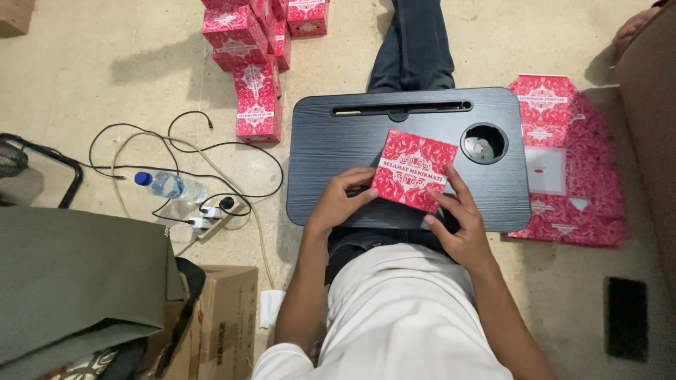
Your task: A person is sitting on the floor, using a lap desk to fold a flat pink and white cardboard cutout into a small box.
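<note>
The stack of red boxes [257, 42] is cut off by the top edge. The cardboard carton [222, 320] runs past the bottom edge. The right hand [458, 218] hides the red box's [412, 169] lower corner.

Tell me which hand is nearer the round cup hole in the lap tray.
Right. The right hand holds the red box on the side just below the cup hole; the left hand grips the box's far side, farther away.
</note>
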